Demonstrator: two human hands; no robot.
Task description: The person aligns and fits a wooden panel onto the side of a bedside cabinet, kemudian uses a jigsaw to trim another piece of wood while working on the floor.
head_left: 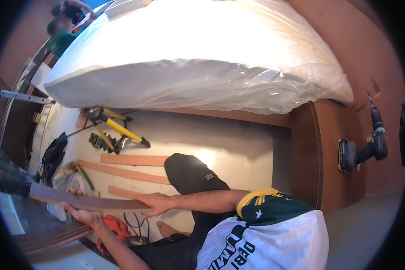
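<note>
A long brown wooden board (pixel 108 205) lies across both my hands at the lower left. My right hand (pixel 156 204) is closed around its near end, with the arm stretched out from a green and yellow sleeve. Farther along, my left hand (pixel 86 217) holds the board from below, fingertips showing past its far edge. The board's other end reaches out over the left side. Below it sits a stack of brown boards (pixel 56 238), near my left wrist. Red cloth (pixel 116 227) lies on the floor beside my left forearm.
A large plastic-wrapped mattress (pixel 198 85) fills the top. Flat wooden strips (pixel 132 160) and a yellow-black tripod (pixel 121 128) are on the floor. At right, a cordless drill (pixel 374 146) rests beside a brown wooden panel (pixel 307 157). Another person (pixel 62 39) is at the far left, beyond a ladder (pixel 24 96).
</note>
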